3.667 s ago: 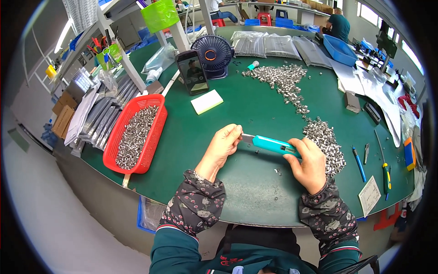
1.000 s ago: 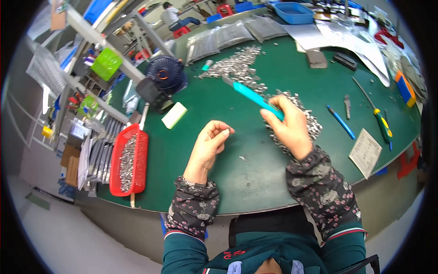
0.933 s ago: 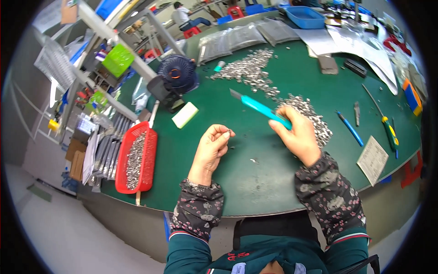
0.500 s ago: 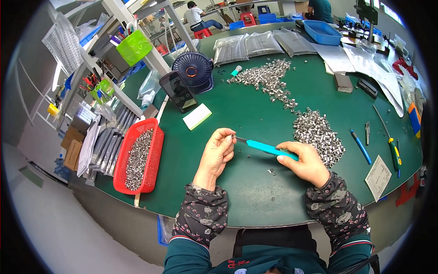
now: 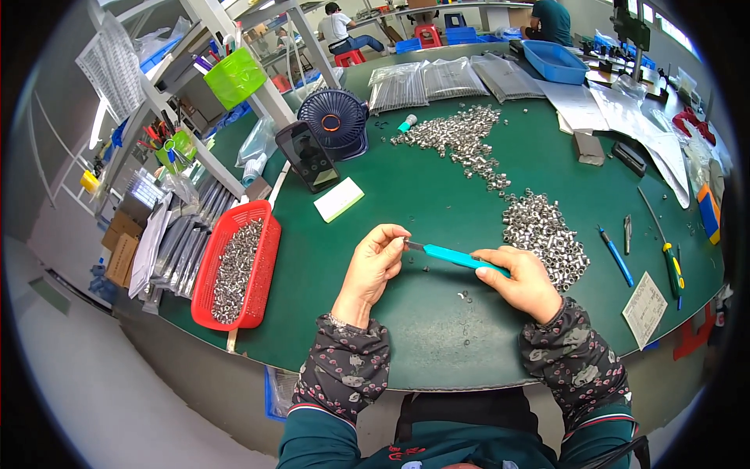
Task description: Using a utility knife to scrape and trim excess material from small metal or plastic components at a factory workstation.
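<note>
My left hand [image 5: 372, 266] is closed in a pinch, with a small metal ring [image 5: 406, 241] between thumb and fingertips; the fingers hide most of the ring. My right hand [image 5: 522, 280] wraps round the turquoise handle of a knife [image 5: 449, 255], its thumb and forefinger along the handle. The knife's thin blade points left and meets the ring at my left fingertips. Below the hands, small shavings and bits [image 5: 465, 297] lie scattered on the green table [image 5: 437, 352]. Just beyond my right hand is a heap of metal rings [image 5: 544, 236].
At left stands a red basket [image 5: 264, 289] full of metal rings. A phone [image 5: 305, 156] leans by a dark fan [image 5: 333, 121]. More rings [image 5: 461, 137] spread farther back. To the right lie a blue pen [image 5: 616, 256], a screwdriver [image 5: 672, 266] and a paper card [image 5: 644, 310].
The knife tip and the ring have shifted slightly down and right. My left fingers now cover more of the ring, and the view has moved a little.
</note>
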Motion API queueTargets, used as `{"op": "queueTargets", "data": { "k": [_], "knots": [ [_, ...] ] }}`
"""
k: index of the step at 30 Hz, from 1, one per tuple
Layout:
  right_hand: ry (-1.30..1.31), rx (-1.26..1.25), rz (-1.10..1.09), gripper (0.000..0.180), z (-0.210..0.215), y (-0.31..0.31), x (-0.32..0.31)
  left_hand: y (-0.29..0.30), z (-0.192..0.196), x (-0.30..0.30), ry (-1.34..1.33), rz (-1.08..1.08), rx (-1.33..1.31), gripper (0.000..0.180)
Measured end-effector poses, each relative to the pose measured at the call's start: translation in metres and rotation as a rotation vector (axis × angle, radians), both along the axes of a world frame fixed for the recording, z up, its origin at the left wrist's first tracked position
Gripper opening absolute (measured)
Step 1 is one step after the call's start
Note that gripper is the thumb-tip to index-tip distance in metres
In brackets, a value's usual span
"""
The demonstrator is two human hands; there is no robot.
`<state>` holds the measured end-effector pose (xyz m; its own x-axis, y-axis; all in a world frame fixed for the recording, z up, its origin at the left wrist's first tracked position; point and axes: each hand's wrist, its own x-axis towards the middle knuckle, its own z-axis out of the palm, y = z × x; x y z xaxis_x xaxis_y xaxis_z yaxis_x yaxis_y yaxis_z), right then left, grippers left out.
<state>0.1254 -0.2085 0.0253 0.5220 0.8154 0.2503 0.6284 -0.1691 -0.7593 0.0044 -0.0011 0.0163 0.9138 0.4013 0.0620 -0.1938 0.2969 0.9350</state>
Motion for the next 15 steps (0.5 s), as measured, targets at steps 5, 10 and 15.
{"op": "queueTargets", "data": {
  "k": [5, 10, 15],
  "knots": [
    [-0.156, -0.038, -0.103, 0.025, 0.0039, -0.0009, -0.0036, -0.0008, 0.0018, -0.0001, 0.040, 0.006, 0.017, 0.012],
    [-0.302, -0.002, -0.148, 0.027, 0.0017, 0.0003, -0.0054, 0.0019, -0.0008, -0.0019, 0.057, 0.000, 0.020, 0.012],
    [-0.421, 0.019, -0.166, 0.027, -0.0014, 0.0008, -0.0043, 0.0034, -0.0026, -0.0028, 0.091, -0.015, 0.014, 0.012]
  ]
}}
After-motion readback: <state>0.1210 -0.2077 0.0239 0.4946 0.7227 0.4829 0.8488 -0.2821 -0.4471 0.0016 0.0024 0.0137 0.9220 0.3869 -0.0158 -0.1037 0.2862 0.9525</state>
